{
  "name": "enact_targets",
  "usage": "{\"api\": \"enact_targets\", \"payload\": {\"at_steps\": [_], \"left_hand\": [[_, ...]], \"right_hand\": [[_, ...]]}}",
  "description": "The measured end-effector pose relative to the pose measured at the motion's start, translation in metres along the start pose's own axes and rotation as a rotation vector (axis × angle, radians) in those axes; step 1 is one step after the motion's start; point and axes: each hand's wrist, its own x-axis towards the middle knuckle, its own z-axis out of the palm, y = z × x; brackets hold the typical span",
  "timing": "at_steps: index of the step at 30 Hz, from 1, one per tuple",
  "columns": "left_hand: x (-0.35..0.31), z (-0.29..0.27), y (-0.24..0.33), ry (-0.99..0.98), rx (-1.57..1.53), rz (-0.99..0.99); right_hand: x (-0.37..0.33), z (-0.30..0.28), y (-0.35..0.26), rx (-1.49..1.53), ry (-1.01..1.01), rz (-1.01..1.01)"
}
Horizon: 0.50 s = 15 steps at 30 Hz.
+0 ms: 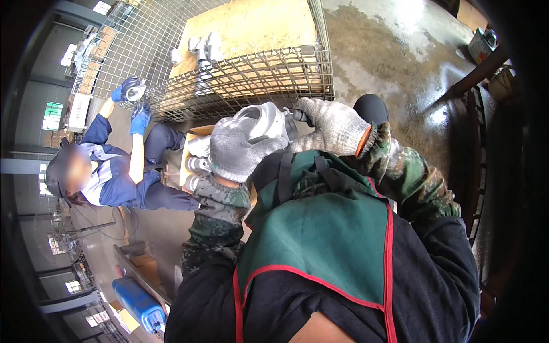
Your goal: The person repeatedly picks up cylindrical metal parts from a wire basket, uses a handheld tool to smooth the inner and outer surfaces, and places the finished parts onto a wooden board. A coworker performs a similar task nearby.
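Observation:
In front of my apron, my left hand point(243, 150), in a grey-white knit glove, is closed round a silvery metal pipe fitting point(264, 121) with a wide round opening. My right hand point(331, 127), gloved alike, grips a small tool with a dark handle point(299, 116) against the fitting's right side. The tool's working end is hidden. Beside my left wrist, several similar metal fittings point(198, 164) sit in an open cardboard box point(187, 154).
Ahead stands a wire mesh cage point(251, 77) with a wooden board point(257, 28) and several fittings point(205, 50) on it. At left a co-worker point(123, 171) in blue gloves holds a metal part point(135, 91). A blue jug point(139, 303) lies lower left. Wet floor stretches right.

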Motion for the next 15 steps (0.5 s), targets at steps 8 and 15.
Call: {"api": "enact_targets", "payload": {"at_steps": [8, 15], "left_hand": [[-0.002, 0.004, -0.002, -0.031, 0.099, 0.012], [-0.002, 0.006, 0.004, 0.0, 0.158, 0.049]], "right_hand": [[-0.004, 0.0, -0.014, -0.191, -0.096, 0.062], [-0.007, 0.002, -0.024, -0.187, -0.142, 0.165]]}}
